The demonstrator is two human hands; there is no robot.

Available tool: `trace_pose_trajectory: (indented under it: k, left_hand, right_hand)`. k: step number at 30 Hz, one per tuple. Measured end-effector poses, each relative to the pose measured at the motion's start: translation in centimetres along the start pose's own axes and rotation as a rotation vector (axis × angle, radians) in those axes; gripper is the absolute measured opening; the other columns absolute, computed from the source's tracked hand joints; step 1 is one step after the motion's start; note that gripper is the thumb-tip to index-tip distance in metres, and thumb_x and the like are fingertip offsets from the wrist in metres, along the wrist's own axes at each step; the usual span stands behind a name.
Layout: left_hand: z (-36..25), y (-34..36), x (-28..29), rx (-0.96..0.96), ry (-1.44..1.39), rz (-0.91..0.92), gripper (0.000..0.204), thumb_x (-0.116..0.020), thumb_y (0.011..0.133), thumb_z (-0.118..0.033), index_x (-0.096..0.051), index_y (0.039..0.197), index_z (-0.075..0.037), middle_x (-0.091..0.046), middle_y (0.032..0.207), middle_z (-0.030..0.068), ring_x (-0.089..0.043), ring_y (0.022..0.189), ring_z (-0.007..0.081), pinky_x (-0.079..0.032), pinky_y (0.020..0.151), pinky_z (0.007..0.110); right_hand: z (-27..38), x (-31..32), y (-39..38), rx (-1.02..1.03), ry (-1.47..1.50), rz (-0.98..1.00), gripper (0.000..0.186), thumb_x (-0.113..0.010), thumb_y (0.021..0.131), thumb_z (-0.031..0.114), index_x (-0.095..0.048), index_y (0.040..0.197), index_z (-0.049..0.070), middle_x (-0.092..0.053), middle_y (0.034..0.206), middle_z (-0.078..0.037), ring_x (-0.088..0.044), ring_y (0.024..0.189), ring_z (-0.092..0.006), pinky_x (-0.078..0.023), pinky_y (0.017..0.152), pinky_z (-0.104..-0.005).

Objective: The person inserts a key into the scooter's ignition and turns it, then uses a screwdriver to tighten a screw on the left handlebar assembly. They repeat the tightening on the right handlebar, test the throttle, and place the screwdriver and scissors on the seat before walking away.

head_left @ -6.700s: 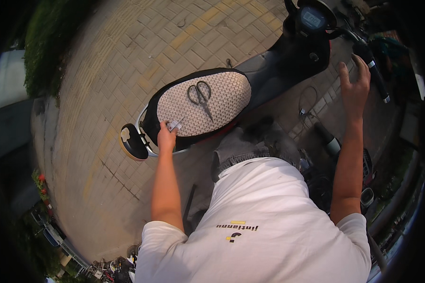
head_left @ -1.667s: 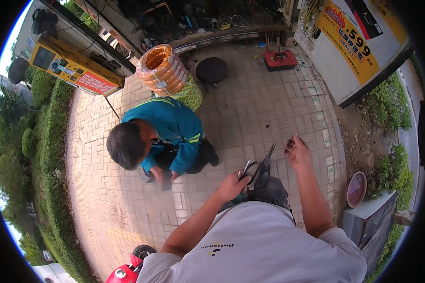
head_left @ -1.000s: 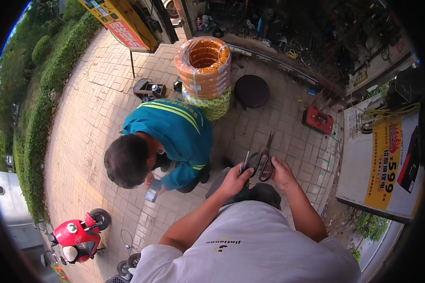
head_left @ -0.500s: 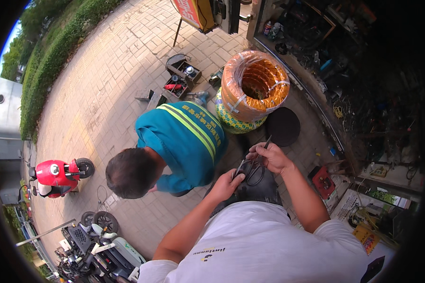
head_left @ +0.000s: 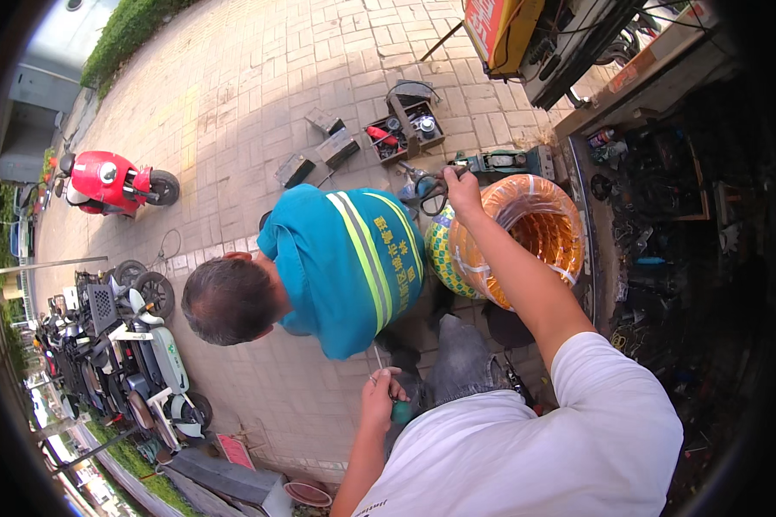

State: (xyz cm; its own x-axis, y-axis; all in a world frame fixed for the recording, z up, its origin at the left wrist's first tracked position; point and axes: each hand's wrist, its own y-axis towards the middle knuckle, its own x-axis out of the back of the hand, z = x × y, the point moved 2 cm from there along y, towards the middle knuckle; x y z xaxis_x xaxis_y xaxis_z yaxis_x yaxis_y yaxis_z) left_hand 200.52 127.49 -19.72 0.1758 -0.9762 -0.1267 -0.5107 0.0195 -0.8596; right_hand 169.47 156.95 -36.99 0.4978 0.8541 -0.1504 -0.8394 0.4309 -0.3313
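A: Status, big to small? Paving [head_left: 233, 103], then the crouched co-worker in the teal hi-vis shirt [head_left: 345, 263], then the orange hose coil [head_left: 526, 233] beside the shop front.

B: Confirmed. R hand [head_left: 462, 183] is extended fwd over the coil, clenched on scissors [head_left: 427, 188]; blades point left, just above the co-worker's back, not touching it as far as I can tell. L hand [head_left: 381, 398] is low, near the person's own lap, pinching a thin rod or wire [head_left: 376, 358] that stands upright; a green handle-like item [head_left: 402, 412] sits against the palm. Exact kind: cannot tell.

A: Step in hand?

B: Judgement: tool transfer, scissors being carried out toward the open toolbox [head_left: 405, 129] on the paving.

A: Next move reqs?

B: Keep blades clear of the co-worker; lower R hand with control; hold L grip steady.

A: Diff vs. 0.5 s ago?

B: Then both hands met at the scissors close to the body. Now separated: R fully reached out, L dropped back. View has swung; red scooter [head_left: 112, 181] now upper left.
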Motion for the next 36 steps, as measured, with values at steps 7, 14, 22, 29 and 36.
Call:
trace_pose_trajectory:
  k: [7,14,22,29,36]
  left_hand:
    - [1.6,-1.4,-1.0,-0.050,-0.080,-0.071,0.033,-0.046,0.105,-0.027,-0.059,0.111,0.002,-0.044,0.067,0.0022,-0.052,0.061,0.0152,-0.051,0.060,0.033]
    - [0.5,-2.3,-2.1,-0.158,-0.063,0.040,0.034,-0.048,0.102,-0.027,-0.058,0.115,0.003,-0.047,0.069,0.0029,-0.053,0.063,0.0155,-0.051,0.061,0.033]
    - [2.1,-3.6,-1.7,-0.233,0.089,0.297,0.030,-0.048,0.104,-0.024,-0.058,0.118,0.000,-0.049,0.070,0.0019,-0.053,0.063,0.0134,-0.049,0.063,0.030]
    - [6.1,-6.8,-1.3,-0.278,0.146,0.579,0.021,-0.048,0.105,-0.024,-0.057,0.105,-0.006,-0.050,0.071,0.0017,-0.053,0.063,0.0140,-0.048,0.061,0.031]
    - [10.3,-11.5,-1.1,-0.191,0.189,0.682,0.028,-0.049,0.104,-0.029,-0.057,0.116,-0.005,-0.054,0.074,0.0032,-0.054,0.063,0.0151,-0.049,0.061,0.032]
  right_hand:
    - [4.2,-2.6,11.9,-0.220,-0.462,-0.105,0.063,-0.066,0.089,0.053,-0.067,0.113,-0.006,-0.071,0.108,-0.020,-0.067,0.100,-0.0307,-0.049,0.088,-0.0397]
    - [2.0,0.6,-5.7,-0.234,-0.496,0.328,0.048,-0.063,0.097,0.035,-0.064,0.120,-0.007,-0.069,0.109,-0.014,-0.063,0.095,-0.0195,-0.049,0.085,-0.0348]
    - [3.8,5.0,-32.2,-0.524,-0.218,0.600,0.041,-0.058,0.101,0.038,-0.064,0.116,0.000,-0.068,0.102,-0.006,-0.064,0.090,-0.0150,-0.050,0.079,-0.0301]
    - [8.1,6.3,-44.4,-0.322,0.139,0.681,0.029,-0.053,0.104,0.023,-0.062,0.113,-0.004,-0.067,0.102,-0.009,-0.065,0.093,-0.0136,-0.055,0.079,-0.0304]
    - [8.2,11.1,-51.5,-0.072,0.105,0.380,0.020,-0.059,0.101,0.018,-0.066,0.105,-0.001,-0.067,0.087,-0.005,-0.059,0.061,-0.0105,-0.049,0.056,-0.0235]
